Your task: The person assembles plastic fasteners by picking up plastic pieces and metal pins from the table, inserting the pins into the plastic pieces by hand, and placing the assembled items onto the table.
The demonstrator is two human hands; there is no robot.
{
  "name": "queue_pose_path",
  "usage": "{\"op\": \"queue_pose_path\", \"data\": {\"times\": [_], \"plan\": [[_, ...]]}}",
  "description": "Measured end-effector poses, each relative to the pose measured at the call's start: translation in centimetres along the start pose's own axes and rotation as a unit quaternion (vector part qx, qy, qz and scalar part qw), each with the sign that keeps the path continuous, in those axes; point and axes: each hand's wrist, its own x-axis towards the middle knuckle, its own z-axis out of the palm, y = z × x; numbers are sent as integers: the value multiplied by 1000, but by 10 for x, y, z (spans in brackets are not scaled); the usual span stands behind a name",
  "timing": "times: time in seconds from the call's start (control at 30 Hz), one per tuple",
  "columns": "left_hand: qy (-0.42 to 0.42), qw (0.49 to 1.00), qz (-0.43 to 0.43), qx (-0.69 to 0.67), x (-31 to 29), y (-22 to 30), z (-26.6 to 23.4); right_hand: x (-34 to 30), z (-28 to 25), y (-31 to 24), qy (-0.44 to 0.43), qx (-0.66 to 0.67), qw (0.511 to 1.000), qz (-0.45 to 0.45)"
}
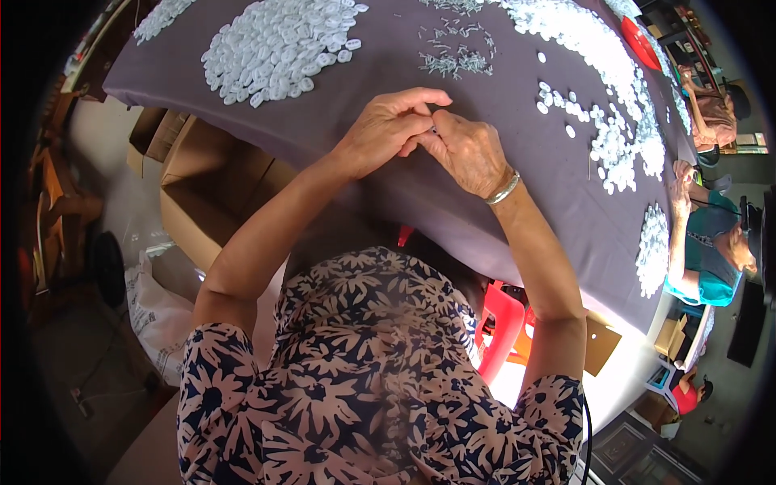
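My left hand (381,131) and my right hand (470,151) meet above the near part of the cloth-covered table (388,69). Both have thumb and fingers pinched together around something tiny, of which only a small dark-and-pale speck shows between the fingertips. Its kind is too small and covered to make out. Beyond my left hand lies a heap of pale, translucent oval plastic pieces (279,52). Past my fingertips, small thin grey metal pins or screws (459,61) are scattered. To the right are loose white round pieces (618,149).
A larger bank of white pieces (566,28) spreads over the far right, near a red tray (640,44). An open cardboard box (198,190) stands below the table's left edge. A red plastic chair (501,327) is at lower right. Other people sit along the right side, one in teal (711,267).
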Motion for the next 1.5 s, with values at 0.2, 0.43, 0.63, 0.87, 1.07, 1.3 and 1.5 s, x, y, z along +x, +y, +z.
{"op": "queue_pose_path", "data": {"times": [0.2,0.43,0.63,0.87,1.07,1.3,1.5], "plan": [[241,919,144,276,12,-9,-54,-1,-12,8,118,95,975,161],[438,787,167,401,8,7,-91,3,-18,44,294,156,905,265],[242,917,215,234,14,-15,-42,15,-7,37,104,98,970,199],[176,935,203,230,6,-13,-17,34,-6,31,-28,7,982,187],[137,983,109,59,10,-20,-8,25,-1,34,60,288,918,267],[122,988,95,-24,15,-14,6,28,-5,15,56,409,863,292],[181,975,129,10,15,-21,7,27,-5,16,36,381,878,287]]}}
